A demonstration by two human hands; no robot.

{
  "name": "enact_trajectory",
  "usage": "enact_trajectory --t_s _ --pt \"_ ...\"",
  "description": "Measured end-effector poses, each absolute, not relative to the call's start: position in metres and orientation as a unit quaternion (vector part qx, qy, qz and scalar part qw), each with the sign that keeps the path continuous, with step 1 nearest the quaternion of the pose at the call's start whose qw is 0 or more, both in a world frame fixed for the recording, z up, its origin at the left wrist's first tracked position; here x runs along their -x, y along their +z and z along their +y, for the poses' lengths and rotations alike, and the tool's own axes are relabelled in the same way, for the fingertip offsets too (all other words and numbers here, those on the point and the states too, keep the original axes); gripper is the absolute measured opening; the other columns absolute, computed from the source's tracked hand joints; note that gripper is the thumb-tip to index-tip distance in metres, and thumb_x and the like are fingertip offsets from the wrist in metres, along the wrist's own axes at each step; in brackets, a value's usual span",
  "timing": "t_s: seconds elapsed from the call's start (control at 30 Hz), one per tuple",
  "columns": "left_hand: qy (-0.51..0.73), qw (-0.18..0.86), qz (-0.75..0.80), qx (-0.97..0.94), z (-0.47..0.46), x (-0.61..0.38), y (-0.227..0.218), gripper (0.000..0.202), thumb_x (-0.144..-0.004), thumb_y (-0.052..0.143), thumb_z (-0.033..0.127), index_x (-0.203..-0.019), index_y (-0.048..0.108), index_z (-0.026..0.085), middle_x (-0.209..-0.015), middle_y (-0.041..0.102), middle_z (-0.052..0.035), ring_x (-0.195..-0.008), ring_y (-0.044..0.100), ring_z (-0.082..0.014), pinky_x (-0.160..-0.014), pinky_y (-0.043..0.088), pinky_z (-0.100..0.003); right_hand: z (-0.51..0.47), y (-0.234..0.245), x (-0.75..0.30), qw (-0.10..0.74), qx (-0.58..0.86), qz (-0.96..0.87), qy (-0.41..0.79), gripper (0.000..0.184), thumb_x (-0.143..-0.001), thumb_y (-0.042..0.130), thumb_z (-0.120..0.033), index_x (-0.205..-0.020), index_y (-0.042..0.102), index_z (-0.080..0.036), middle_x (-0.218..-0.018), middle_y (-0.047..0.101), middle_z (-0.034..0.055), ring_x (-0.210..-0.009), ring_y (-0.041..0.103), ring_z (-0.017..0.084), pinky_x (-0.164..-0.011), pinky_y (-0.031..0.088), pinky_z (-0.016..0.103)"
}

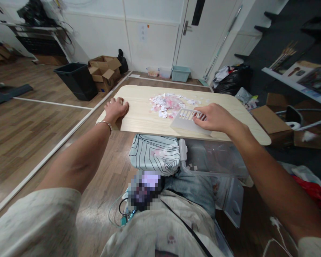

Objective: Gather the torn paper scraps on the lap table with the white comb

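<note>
A pile of small pink and white paper scraps (169,104) lies on a low light-wood table (139,117). My right hand (214,117) is closed on a flat white plastic scraper with slots (187,121), which rests on the tabletop just right of the pile. My left hand (115,109) lies on the table's left part with its fingers curled, holding nothing I can see. A clear plastic bin (214,157) with a few scraps inside sits under the table's near edge.
A patterned cushion (155,153) lies under the table by my knees. A black bin (76,80) and cardboard boxes (104,71) stand at the back left. Bags, boxes and a shelf crowd the right side. A white door (203,32) is behind.
</note>
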State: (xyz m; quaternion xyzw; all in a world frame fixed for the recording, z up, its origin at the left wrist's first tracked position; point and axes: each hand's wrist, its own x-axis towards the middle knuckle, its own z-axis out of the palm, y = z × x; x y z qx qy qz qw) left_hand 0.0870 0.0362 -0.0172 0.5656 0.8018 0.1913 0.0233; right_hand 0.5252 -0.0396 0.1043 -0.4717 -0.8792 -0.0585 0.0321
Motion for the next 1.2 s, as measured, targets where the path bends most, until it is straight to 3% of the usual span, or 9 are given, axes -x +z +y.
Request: enact_trajectory --t_s 0.43,0.8,1.2 --pt "0.188 0.037 0.803 -0.565 0.0394 -0.0837 -0.0188 0.084 -0.104 0.038 0.062 -0.17 0.066 0.019 -0.178 0.06 -0.0299 -0.163 0.054 -0.0566 -0.134 0.043 -0.072 -0.0412 0.1092 -0.5256 0.015 0.453 -0.889 -0.063 0.018 -0.105 0.062 -0.031 -0.096 0.074 -0.022 -0.076 0.07 0.008 -0.072 0.058 0.025 -0.073 0.032 0.037" --pt "0.197 0.041 0.799 -0.566 0.0375 -0.0849 -0.017 0.084 -0.103 0.04 0.062 -0.169 0.067 0.018 -0.177 0.06 -0.0322 -0.163 0.054 -0.0585 -0.134 0.042 -0.075 -0.0426 0.1108 -0.5255 0.019 0.457 -0.888 -0.045 0.02 -0.106 0.061 -0.035 -0.097 0.074 -0.023 -0.073 0.07 0.0065 -0.074 0.063 0.027 -0.073 0.034 0.037" --pt "0.191 0.043 0.802 -0.564 0.0366 -0.0855 -0.0159 0.081 -0.103 0.039 0.061 -0.17 0.067 0.023 -0.177 0.061 -0.0291 -0.164 0.054 -0.0566 -0.134 0.042 -0.074 -0.043 0.1115 -0.5222 0.013 0.475 -0.879 -0.034 0.027 -0.109 0.066 -0.044 -0.097 0.078 -0.022 -0.075 0.072 0.0071 -0.071 0.06 0.025 -0.071 0.032 0.035"
